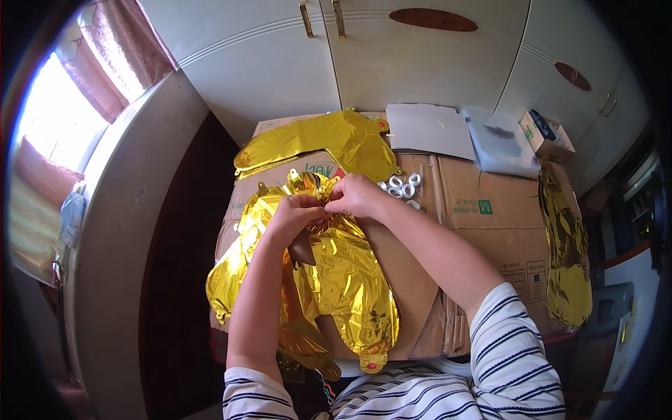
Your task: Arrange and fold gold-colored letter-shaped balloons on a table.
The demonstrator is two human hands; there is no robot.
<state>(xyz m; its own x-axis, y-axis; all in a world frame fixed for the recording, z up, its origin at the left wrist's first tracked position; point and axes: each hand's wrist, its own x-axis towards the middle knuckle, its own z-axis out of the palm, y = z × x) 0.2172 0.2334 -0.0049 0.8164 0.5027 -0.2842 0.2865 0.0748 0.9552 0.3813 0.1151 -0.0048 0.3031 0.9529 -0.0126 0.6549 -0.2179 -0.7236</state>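
Note:
A crumpled gold foil balloon (346, 273) lies spread over the cardboard in front of me, its lower tip with a red dot hanging toward my body. My left hand (297, 213) and my right hand (353, 196) meet at its upper part, fingertips pinched together on the gathered foil. Both hands are closed; what lies exactly between the fingertips is too small to make out beyond the foil. Another flat gold foil balloon (322, 140) rests just beyond my hands. Several white ribbon rolls (400, 187) sit to the right of my right hand.
Flattened cardboard (483, 238) covers the table. A white sheet (430, 131), a translucent plastic bag (500, 143) and a small box (547, 136) stand along the back right. A long gold foil balloon (565, 252) lies at the right edge. Pale cabinets (420, 63) close off the back.

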